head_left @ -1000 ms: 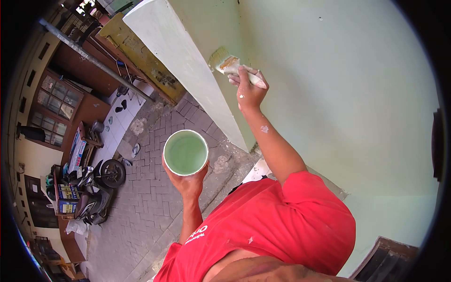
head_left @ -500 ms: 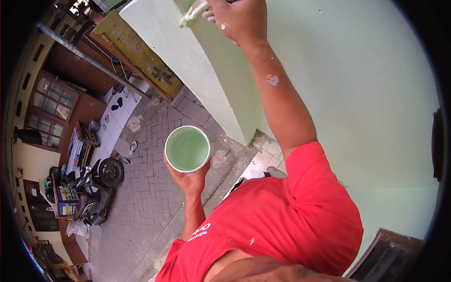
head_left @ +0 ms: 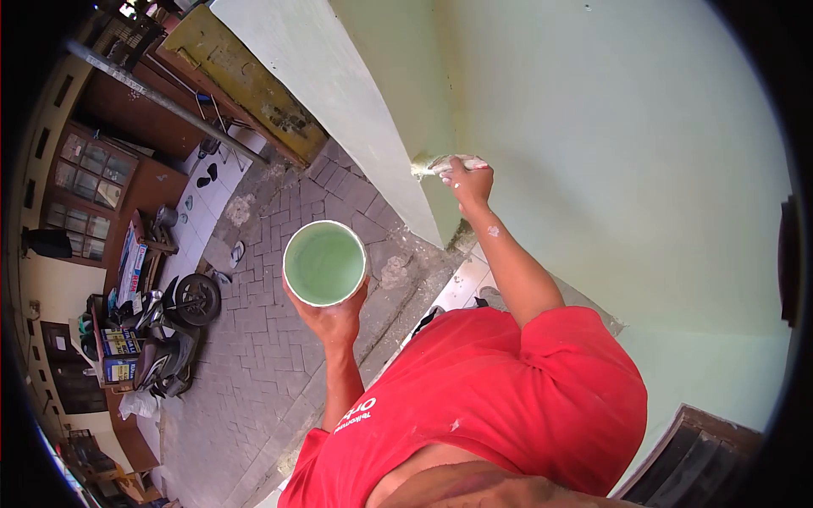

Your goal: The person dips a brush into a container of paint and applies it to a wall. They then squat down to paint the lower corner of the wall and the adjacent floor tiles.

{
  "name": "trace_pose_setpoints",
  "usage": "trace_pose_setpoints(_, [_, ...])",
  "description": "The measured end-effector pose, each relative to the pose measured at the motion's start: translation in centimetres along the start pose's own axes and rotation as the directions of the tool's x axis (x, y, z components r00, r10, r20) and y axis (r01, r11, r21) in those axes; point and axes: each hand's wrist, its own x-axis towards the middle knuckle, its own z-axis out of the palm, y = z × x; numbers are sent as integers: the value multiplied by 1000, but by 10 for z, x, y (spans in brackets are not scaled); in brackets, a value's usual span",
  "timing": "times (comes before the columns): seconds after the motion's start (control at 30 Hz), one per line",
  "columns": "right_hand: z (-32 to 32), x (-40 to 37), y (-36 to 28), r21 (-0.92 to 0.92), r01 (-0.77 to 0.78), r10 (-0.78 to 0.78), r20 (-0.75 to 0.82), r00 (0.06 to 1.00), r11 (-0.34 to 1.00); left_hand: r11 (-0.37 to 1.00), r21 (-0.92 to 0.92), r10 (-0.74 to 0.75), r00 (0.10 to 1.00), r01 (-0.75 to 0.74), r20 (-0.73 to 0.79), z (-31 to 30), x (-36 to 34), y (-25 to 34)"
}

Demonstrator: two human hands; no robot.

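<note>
Brush (head_left: 445,163) Meets Pale Corner as Paint Pot (head_left: 325,223) Sits in the Other Hand

From where I stand, I see the right hand (head_left: 471,182) closed round the white-smeared handle of the brush, which points away to the person's left. Its bristles are at the edge where a narrow green face (head_left: 402,85) turns into a whitish one (head_left: 326,76) — low on that jutting piece of wall, not far above its foot. There are pale splashes of paint on the hand and the forearm.

The left hand (head_left: 334,320) cups the round pot from beneath and at its sides, fingers spread. The pot is nearly level, its rim white, and the paint (head_left: 327,267) inside is a soft green. It hangs over the grey paving (head_left: 262,364), well apart from the brush.

A broad pale green wall (head_left: 644,169) fills the right side, and the person wears a red shirt (head_left: 491,381). White tiles (head_left: 464,284) lie at the wall's foot, some of them speckled.

Across the paving a motorbike (head_left: 169,351) is parked near a brown-and-cream house front, with a sandal (head_left: 237,253) lying not far from its wheel. Higher up, a worn yellow panel (head_left: 241,80) stands beyond the whitish face — a grey metal pole (head_left: 169,103) slants beside it.
</note>
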Motion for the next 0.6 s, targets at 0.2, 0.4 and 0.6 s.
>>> trace_pose_setpoints(0.2, [62, -11, -178, -267, 561, -480, 314, 819, 783, 998, -58, 15, 1000, -14, 11, 6, 5, -1])
trace_pose_setpoints(0.4, [78, -49, -299, 405, 604, -716, 232, 659, 687, 996, -84, -20, 999, 23, 35, 11, 6, 10])
trace_pose_setpoints(0.6, [99, -27, -200, 665, 543, -750, 40, 660, 513, 996, -89, -1, 1000, 3, 22, 11, 6, 10])
